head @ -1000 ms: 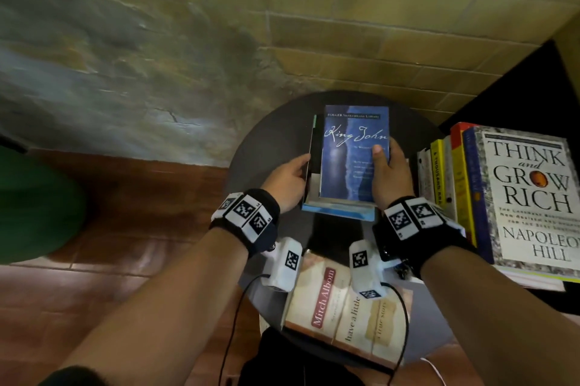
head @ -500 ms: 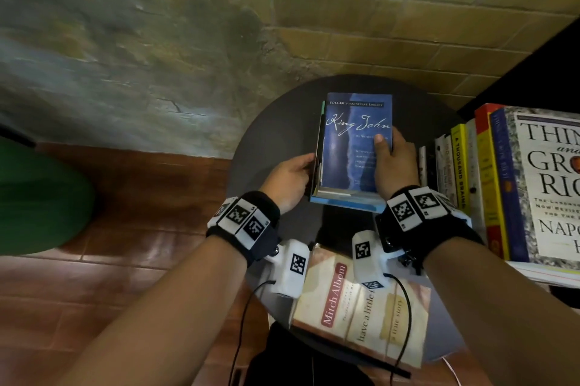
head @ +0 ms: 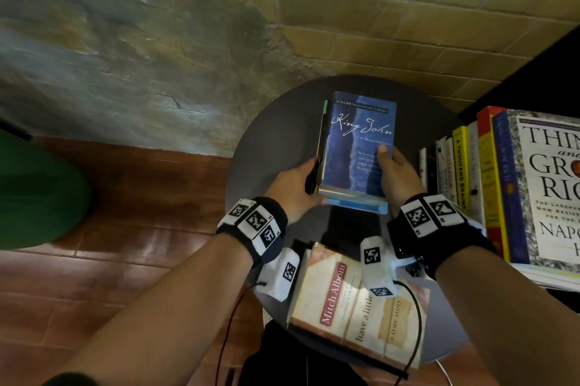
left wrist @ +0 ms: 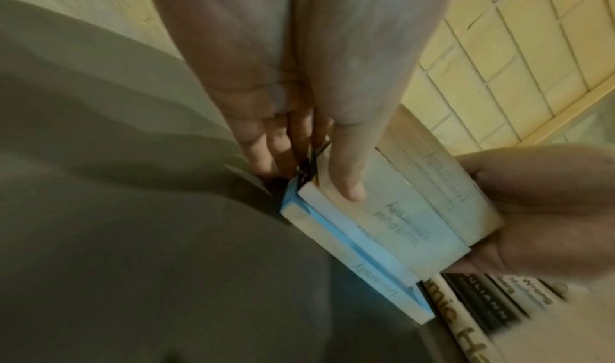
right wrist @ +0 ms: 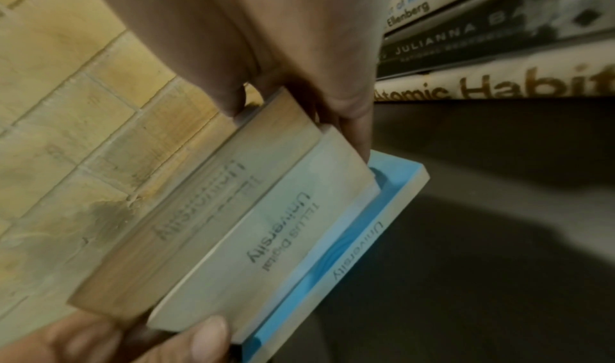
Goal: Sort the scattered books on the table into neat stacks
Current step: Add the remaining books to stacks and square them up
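A small stack of books topped by the blue "King John" paperback [head: 357,147] lies on the round dark table [head: 276,134]. My left hand [head: 295,188] grips its left side, thumb on the near page edges [left wrist: 349,184]. My right hand [head: 397,175] holds the right side, thumb on the cover. In the wrist views the two upper books [right wrist: 266,224] sit skewed over a light-blue bottom book [right wrist: 349,263], which shows again in the left wrist view [left wrist: 349,258]. Nearer me lies a tan Mitch Albom book [head: 354,301].
A row of upright books, ending in "Think and Grow Rich" [head: 552,184], stands right of the stack, close to my right hand. The brick wall [head: 345,9] runs behind the table. Wooden floor [head: 141,228] and a green object [head: 31,191] lie to the left.
Both hands stay on the sides of the stack, which keeps its place on the table. My view has shifted slightly left, so the row of books sits further right in frame.
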Action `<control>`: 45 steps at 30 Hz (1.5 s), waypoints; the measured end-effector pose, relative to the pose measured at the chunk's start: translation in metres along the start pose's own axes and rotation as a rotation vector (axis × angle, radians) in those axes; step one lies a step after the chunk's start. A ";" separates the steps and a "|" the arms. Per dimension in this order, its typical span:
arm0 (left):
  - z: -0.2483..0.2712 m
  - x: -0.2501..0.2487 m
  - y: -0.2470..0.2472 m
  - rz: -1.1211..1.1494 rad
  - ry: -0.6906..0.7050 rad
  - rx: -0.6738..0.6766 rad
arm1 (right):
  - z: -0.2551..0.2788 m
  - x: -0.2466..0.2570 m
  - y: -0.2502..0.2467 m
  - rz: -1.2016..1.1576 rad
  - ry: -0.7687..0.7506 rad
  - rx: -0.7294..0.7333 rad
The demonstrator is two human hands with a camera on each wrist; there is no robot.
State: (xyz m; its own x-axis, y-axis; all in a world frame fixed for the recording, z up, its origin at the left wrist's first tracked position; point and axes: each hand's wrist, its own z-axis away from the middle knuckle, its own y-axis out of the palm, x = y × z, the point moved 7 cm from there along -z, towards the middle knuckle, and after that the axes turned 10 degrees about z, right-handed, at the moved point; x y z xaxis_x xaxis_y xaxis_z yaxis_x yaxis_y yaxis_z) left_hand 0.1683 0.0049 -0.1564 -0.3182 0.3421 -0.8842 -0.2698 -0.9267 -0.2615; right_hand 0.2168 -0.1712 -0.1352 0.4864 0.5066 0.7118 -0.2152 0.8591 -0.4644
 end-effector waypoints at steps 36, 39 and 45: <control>-0.004 -0.012 0.004 0.179 -0.038 0.057 | -0.023 -0.019 -0.002 -0.096 0.239 0.072; -0.002 -0.010 -0.001 0.196 -0.042 0.038 | -0.014 -0.005 0.007 -0.068 0.209 0.082; 0.001 -0.002 -0.018 0.216 -0.039 -0.007 | -0.044 -0.023 0.025 -0.077 0.146 0.146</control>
State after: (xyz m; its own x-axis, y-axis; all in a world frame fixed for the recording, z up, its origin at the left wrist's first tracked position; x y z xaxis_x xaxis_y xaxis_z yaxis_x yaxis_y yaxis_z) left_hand 0.1730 0.0211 -0.1493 -0.4025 0.1408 -0.9045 -0.1852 -0.9802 -0.0702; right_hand 0.2375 -0.1645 -0.1869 0.6214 0.4319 0.6537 -0.2875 0.9018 -0.3226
